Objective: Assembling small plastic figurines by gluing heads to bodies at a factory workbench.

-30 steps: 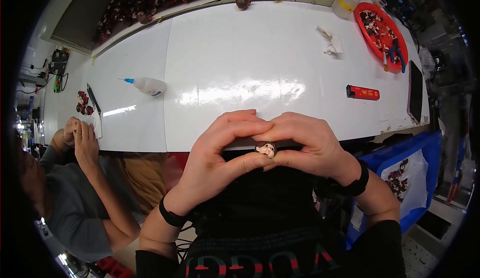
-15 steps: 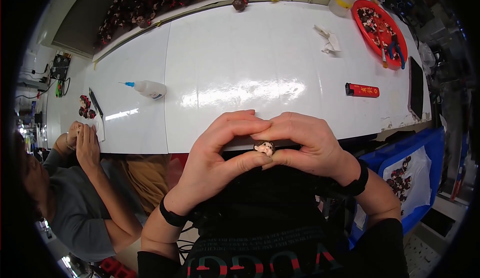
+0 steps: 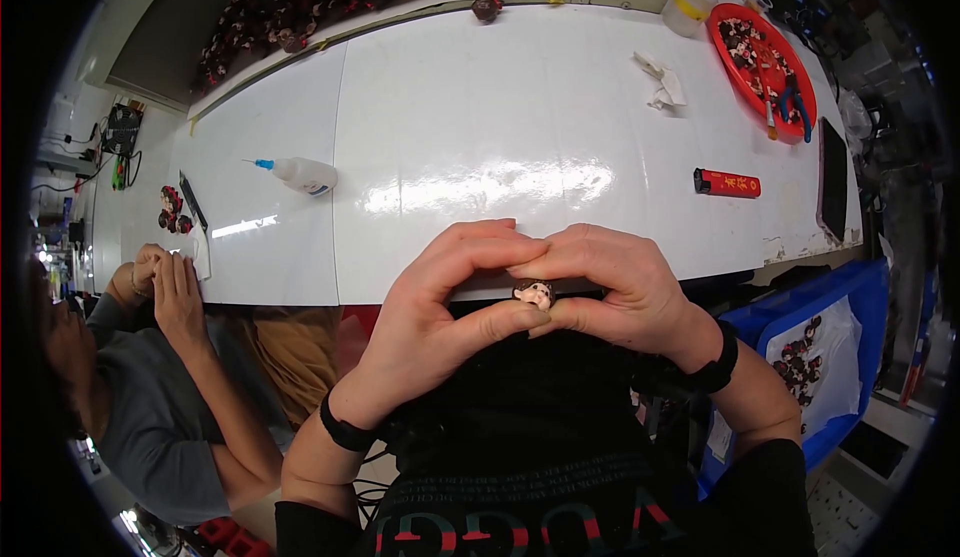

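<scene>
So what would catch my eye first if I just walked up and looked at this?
Probably the two hands at the near table edge: the left hand and right hand pinch a tiny doll head between their fingertips. Next, the round red tray of small pieces at the far right of the white table. A glue bottle lies on its side to the left.
</scene>
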The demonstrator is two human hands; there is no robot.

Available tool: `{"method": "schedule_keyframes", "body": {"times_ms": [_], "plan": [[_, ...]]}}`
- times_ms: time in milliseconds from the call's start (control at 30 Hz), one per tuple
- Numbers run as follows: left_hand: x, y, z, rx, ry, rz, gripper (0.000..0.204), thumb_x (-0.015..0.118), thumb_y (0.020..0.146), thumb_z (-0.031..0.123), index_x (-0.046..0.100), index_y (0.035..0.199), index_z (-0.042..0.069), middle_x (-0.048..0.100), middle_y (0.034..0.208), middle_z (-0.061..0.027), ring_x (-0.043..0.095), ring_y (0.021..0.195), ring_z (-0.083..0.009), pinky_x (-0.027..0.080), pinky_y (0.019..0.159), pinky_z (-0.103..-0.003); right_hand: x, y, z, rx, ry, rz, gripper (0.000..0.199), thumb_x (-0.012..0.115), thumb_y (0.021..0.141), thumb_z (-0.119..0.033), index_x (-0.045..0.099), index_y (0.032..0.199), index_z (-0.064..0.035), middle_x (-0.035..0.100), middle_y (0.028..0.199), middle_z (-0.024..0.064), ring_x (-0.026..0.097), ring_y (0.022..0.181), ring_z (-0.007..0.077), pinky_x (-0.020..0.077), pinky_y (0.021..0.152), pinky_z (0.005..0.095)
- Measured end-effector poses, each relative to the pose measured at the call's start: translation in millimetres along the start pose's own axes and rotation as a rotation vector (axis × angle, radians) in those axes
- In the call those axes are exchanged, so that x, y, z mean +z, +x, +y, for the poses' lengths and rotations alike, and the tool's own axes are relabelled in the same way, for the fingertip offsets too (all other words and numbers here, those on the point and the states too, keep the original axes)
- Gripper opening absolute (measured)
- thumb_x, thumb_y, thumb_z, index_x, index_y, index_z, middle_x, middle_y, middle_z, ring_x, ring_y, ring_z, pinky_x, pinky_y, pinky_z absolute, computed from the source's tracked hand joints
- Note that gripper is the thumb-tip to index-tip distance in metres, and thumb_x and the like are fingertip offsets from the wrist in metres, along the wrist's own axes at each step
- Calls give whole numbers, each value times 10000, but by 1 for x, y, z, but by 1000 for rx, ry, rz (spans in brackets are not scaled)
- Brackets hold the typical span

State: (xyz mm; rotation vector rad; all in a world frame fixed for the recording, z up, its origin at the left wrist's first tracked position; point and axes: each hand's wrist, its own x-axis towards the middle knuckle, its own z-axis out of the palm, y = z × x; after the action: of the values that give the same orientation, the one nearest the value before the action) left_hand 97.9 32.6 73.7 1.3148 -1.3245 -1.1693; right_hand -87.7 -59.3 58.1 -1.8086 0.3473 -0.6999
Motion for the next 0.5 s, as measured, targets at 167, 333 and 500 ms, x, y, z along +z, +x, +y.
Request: {"method": "schedule_keyframes", "body": {"times_ms": [167,333,500], "plan": [[0,-1,-1,-6,7,3,383,758,790,165,633,1138,64,589,1178,-101,514,1204,-270,424,990,-359,0,0,0,5,2,-4,336,789,724,-103,670,1031,-38,671,935,78,643,824,177,513,708,268],[-1,0,-1,9,15,-5,384,760,787,160,633,1137,67,589,1172,-101,517,1199,-261,429,981,-352,-1,0,0,-2,-7,-29,332,767,750,-93,653,1057,-37,661,952,64,647,852,176,531,731,263],[-1,0,-2,15,38,-9,380,761,785,158,632,1131,65,589,1169,-97,517,1199,-259,429,981,-351,0,-1,1,17,7,-11,348,793,718,-103,674,1037,-36,673,947,80,646,839,183,517,721,270]]}}
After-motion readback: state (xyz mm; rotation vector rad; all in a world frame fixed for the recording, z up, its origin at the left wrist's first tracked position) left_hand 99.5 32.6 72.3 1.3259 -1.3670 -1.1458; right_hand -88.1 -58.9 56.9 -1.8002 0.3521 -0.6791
